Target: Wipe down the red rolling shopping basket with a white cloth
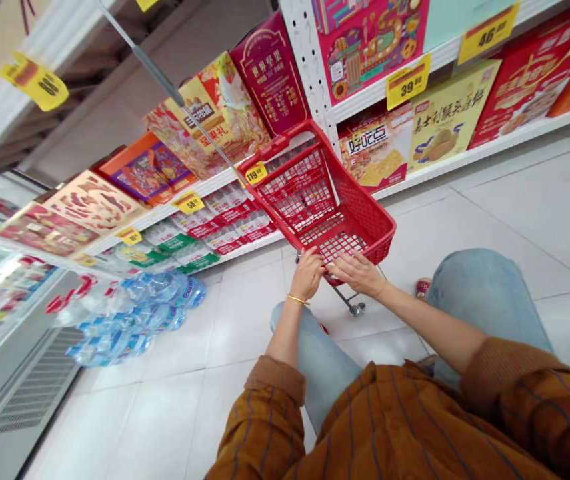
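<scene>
A small red plastic shopping cart [367,207] stands on the tiled floor in front of me, its push handle at the far side by the shelves. Through its open top the grid bottom shows bare. My left hand [309,272], with a thin gold bracelet at the wrist, has its fingers curled over the cart's near rim. Beside it, my right hand [358,271] holds the same rim, fingers bent over the edge. The two hands almost meet at the fingertips. Below them is a caster wheel [356,309] on the cart's metal frame. Both palms' undersides are hidden.
Shelves of boxed foods, including a yellow biscuit box [452,117] and a dark red nut box [272,77], stand behind the cart. Shrink-wrapped water bottles [135,313] sit on the floor at left, near a grey vented cabinet [35,380]. My bent knee [487,287] is close at right.
</scene>
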Tool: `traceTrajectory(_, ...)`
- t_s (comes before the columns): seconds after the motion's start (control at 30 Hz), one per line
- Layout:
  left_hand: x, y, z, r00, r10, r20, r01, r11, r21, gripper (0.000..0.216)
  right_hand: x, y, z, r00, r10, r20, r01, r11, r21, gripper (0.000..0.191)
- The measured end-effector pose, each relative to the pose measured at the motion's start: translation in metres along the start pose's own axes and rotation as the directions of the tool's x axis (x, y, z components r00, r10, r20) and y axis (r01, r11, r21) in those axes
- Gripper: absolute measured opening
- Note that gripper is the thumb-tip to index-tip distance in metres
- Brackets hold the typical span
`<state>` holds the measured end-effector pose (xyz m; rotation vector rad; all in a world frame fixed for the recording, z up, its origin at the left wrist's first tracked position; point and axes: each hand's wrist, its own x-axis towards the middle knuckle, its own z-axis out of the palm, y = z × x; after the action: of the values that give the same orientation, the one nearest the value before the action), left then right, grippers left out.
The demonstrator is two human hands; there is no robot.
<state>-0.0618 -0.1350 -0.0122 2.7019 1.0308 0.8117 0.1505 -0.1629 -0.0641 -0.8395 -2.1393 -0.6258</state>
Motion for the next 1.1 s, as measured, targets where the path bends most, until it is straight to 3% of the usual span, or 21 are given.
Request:
traceTrajectory(0.23,0.001,0.006,0.002,0.999,-0.042,-0.024,0.043,0.999,0.003,0.04,-0.021,0.033,-0.014,0.988,0.134,0.071,-0.136,0.99,0.025,0.03)
traceTrajectory(0.4,0.002,0.01,0.009,0.994,-0.078,-0.082,0.078,0.997,-0.013,0.039,-0.01,0.017,-0.016,0.975,0.217,0.049,-0.22,0.974,0.048,0.035)
traceTrajectory(0.5,0.002,0.012,0.013,0.991,-0.074,-0.116,0.072,0.997,-0.022,0.039,0.008,-0.008,-0.012,0.981,0.171,0.094,-0.179,0.98,0.086,0.04)
traceTrajectory(0.63,0.0,0.01,0.014,0.988,-0.078,-0.13,0.076,0.997,-0.015,0.041,0.023,-0.027,-0.007,0.983,0.178,0.049,-0.18,0.982,0.047,0.04)
traceTrajectory(0.83,-0.002,0.008,0.01,0.99,-0.081,-0.119,0.082,0.997,0.006,0.037,0.021,-0.014,-0.009,0.991,0.093,0.099,-0.1,0.993,0.067,0.038)
traceTrajectory(0.97,-0.001,0.011,0.009,0.989,-0.091,-0.12,0.094,0.995,0.016,0.037,0.014,-0.003,-0.013,0.994,0.087,0.07,-0.093,0.992,0.089,0.035)
traceTrajectory(1.1,-0.001,0.011,0.008,0.987,-0.089,-0.131,0.092,0.995,0.024,0.038,0.003,0.013,-0.018,0.996,0.08,0.04,-0.08,0.997,0.004,0.032)
